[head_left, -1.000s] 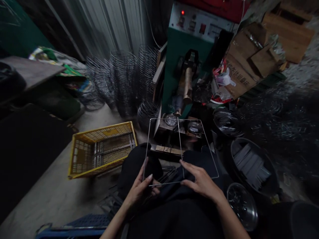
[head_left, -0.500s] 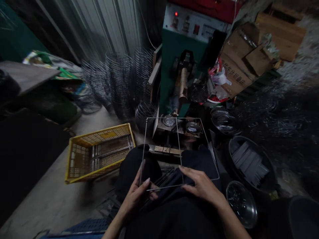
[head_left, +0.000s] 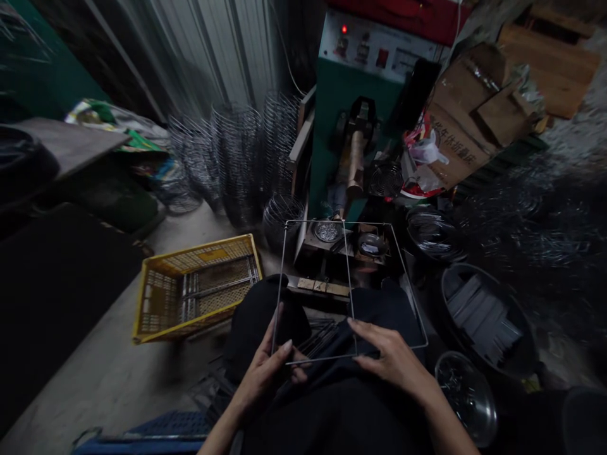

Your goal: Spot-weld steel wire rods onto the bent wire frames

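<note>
I hold a thin rectangular wire frame [head_left: 403, 265] with a middle cross wire over my lap. My left hand [head_left: 268, 373] pinches the frame's near left corner, thumb along the side wire. My right hand [head_left: 391, 360] grips the near edge where the cross wire meets it, fingers curled over the wire. The frame's far edge reaches toward a green welding machine [head_left: 341, 107] with a brass electrode arm [head_left: 355, 165]. A bundle of straight wires [head_left: 322, 335] lies on my dark trousers under the frame.
A yellow plastic crate [head_left: 194, 287] sits on the floor at left. Stacks of wire rings [head_left: 237, 158] stand behind it. At right are a black tub of metal strips [head_left: 484, 316], a steel bowl [head_left: 467, 395], wire coils [head_left: 431, 230] and cardboard boxes [head_left: 469, 114].
The frame and both hands have stayed nearly still over my lap; the view has shifted slightly, and the frame's far edge sits a little closer to the machine.
</note>
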The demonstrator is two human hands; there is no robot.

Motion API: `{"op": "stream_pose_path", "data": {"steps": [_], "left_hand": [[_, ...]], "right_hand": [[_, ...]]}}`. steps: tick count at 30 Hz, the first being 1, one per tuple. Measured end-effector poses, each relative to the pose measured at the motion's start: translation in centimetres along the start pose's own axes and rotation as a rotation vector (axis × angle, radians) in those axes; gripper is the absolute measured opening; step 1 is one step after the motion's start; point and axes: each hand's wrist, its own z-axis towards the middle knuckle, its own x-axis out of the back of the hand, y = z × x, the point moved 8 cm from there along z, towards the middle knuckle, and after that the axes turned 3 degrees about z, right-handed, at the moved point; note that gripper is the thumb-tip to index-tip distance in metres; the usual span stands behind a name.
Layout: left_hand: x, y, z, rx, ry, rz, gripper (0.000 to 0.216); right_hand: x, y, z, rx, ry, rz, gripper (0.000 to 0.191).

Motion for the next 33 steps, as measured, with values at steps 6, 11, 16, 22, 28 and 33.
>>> {"op": "stream_pose_path", "data": {"steps": [6, 11, 16, 22, 28, 33], "left_hand": [[-0.2, 0.1, 0.2, -0.004, 0.005, -0.008, 0.093], [-0.3, 0.6, 0.4, -0.001, 0.014, -0.021, 0.095], [-0.4, 1.0, 0.2, 0.022, 0.001, -0.009, 0.098], [-1.2, 1.8, 0.0, 0.002, 0.051, 0.004, 0.1], [-1.1, 1.0, 0.2, 0.025, 0.013, 0.002, 0.097], [-0.7, -0.1, 0.9, -0.006, -0.035, -0.039, 0.1]], "right_hand": [[0.2, 0.0, 0.0, 0.006, -0.002, 0.008, 0.073], [0.5, 0.2, 0.3, 0.011, -0.007, 0.003, 0.074], [0.7, -0.1, 0.3, 0.034, 0.015, 0.009, 0.072], [1.0, -0.5, 0.1, 0.077, 0.063, 0.019, 0.068], [1.1, -0.5, 0.2, 0.075, 0.076, 0.053, 0.066], [0.8, 0.0, 0.3, 0.044, 0.079, 0.035, 0.065]]}}
